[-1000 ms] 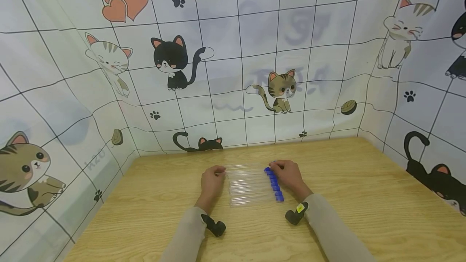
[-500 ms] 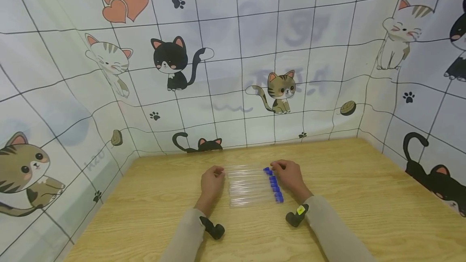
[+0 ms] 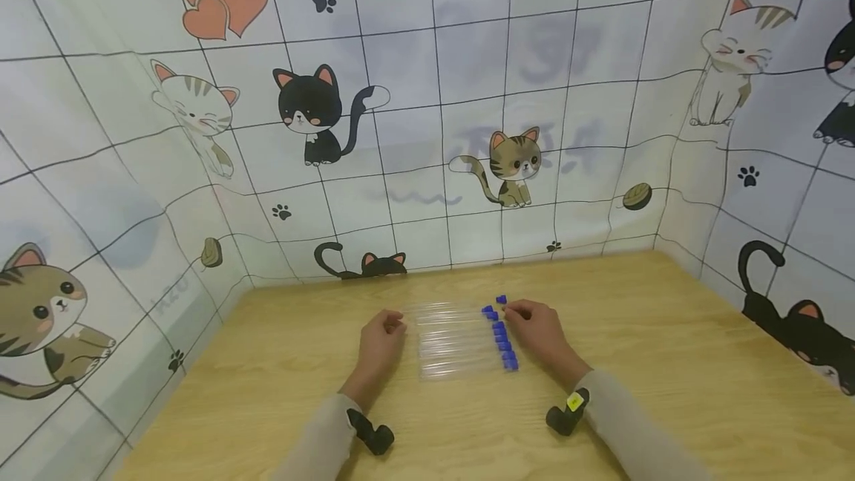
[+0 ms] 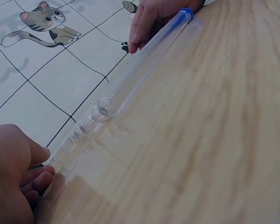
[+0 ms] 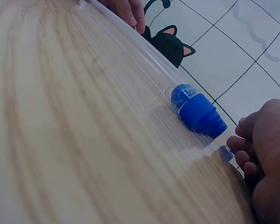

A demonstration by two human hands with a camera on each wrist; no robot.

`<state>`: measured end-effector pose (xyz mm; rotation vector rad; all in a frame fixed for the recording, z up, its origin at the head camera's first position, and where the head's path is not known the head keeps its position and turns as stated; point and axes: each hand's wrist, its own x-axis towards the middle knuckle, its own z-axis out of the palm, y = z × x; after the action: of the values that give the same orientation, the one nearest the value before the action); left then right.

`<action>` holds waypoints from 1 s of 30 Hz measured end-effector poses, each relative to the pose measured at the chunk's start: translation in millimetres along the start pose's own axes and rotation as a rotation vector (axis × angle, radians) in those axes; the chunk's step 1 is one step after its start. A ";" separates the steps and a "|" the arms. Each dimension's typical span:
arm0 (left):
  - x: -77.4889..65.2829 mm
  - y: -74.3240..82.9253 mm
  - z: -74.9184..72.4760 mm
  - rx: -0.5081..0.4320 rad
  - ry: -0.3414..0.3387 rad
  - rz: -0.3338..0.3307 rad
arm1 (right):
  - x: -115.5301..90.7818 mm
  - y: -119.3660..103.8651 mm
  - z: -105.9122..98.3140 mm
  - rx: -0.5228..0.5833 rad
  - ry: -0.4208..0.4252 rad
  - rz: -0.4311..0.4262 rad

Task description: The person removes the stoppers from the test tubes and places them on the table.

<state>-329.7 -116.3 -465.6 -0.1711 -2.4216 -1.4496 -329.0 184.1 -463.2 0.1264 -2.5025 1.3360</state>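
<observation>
Several clear test tubes (image 3: pixel 461 351) lie side by side on the table, their blue caps (image 3: pixel 502 340) in a column on the right. The far cap (image 3: pixel 501 299) sits a little apart from the others. My left hand (image 3: pixel 381 347) is just left of the rounded ends, fingers loosely bent and holding nothing. My right hand (image 3: pixel 544 336) is close beside the far caps, also with loosely bent fingers and nothing held. In the right wrist view, a ridged blue cap (image 5: pixel 198 112) shows on the nearest tube, and the hand's fingers partly cover another.
The wooden table (image 3: pixel 280 407) stretches around the tubes on all sides. A cat-print sheet (image 3: pixel 401 132) hangs behind and at both sides, meeting the table's edges. A black wrist camera (image 3: pixel 370 433) is on the left wrist, another (image 3: pixel 568 413) on the right.
Both hands have drawn away from the tubes, the left to the left, the right to the right. The far cap, earlier hidden by the right hand, now shows.
</observation>
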 end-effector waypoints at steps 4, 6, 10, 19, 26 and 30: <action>1.0 0.9 -0.2 0.010 -0.039 0.000 | -0.5 -0.8 -3.3 -0.031 -0.022 -0.022; 0.8 2.1 -0.2 0.013 -0.052 -0.019 | -0.2 -2.5 -3.6 -0.047 -0.033 -0.023; 0.6 5.9 -1.3 0.027 -0.057 -0.027 | 1.4 -6.2 -2.9 -0.059 -0.049 -0.030; 2.7 6.9 1.8 0.119 -0.066 0.017 | 5.3 -7.7 4.6 -0.141 -0.156 -0.084; 5.4 7.2 6.1 0.220 -0.055 0.084 | 7.9 -9.9 5.0 -0.176 -0.091 -0.077; 5.5 6.6 6.7 0.235 -0.040 0.087 | 10.9 -11.6 5.0 -0.211 -0.115 -0.109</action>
<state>-334.5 -107.6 -461.2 -0.2500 -2.5580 -1.1252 -337.9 174.2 -453.2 0.2960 -2.6709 1.0424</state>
